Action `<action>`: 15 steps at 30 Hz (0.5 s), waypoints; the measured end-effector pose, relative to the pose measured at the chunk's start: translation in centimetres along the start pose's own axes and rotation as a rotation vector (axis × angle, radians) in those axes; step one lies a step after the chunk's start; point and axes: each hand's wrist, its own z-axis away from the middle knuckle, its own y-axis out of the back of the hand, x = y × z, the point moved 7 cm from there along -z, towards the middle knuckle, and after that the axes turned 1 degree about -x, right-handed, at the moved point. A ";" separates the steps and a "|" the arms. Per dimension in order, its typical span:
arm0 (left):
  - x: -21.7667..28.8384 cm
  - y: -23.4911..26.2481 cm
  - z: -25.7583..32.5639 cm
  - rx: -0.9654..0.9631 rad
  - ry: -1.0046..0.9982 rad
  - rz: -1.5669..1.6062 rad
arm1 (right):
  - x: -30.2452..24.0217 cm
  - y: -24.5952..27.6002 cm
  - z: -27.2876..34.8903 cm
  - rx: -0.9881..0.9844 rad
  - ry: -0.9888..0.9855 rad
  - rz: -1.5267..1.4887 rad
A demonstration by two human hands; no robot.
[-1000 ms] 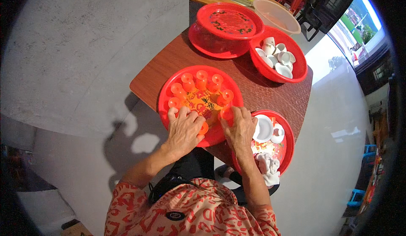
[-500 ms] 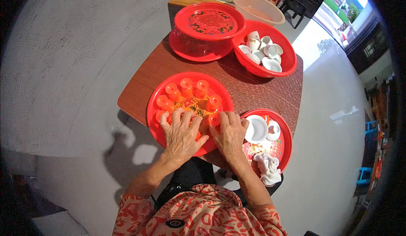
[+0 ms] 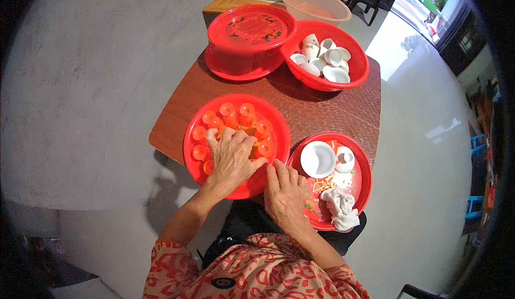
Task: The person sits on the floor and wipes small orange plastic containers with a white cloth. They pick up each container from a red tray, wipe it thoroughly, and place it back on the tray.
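Observation:
Small see-through orange plastic cups (image 3: 247, 112) with flared round tops stand in a ring inside a round red tray (image 3: 281, 130) close to me. My left hand (image 3: 232, 157) is over the middle of this tray, its fingers spread and bent downward, thumb out to the right. Whatever lies beneath its palm is hidden. At the tray's lower right rim is my right hand (image 3: 287, 194), fingers stretched forward and fingertips at the edge. I see nothing held in it. Right of it, a second red tray (image 3: 367, 183) carries a white bowl (image 3: 317, 159), a small white cup (image 3: 345, 159) and a crumpled white cloth (image 3: 339, 208).
Farther back on the brown table (image 3: 185, 98) stand a lidded red container (image 3: 252, 28) and a red basin (image 3: 360, 74) of white cups (image 3: 332, 57). Behind them is a pale translucent basin (image 3: 316, 6). Black and red chairs stand beyond.
My right hand has drawn back toward me, from the cups to the tray's rim. My left hand has shifted slightly right over the tray. The whole view has shifted a little.

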 end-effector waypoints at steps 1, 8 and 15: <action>0.0 -0.4 -0.2 0.002 -0.004 -0.007 | -0.1 -0.4 -0.2 -0.002 0.009 0.038; -0.3 -1.7 -0.7 0.000 0.001 0.048 | 0.4 -2.0 -0.7 -0.037 -0.018 0.064; -0.5 1.0 0.2 0.071 0.027 -0.012 | 0.6 -0.4 -0.1 0.019 -0.018 -0.017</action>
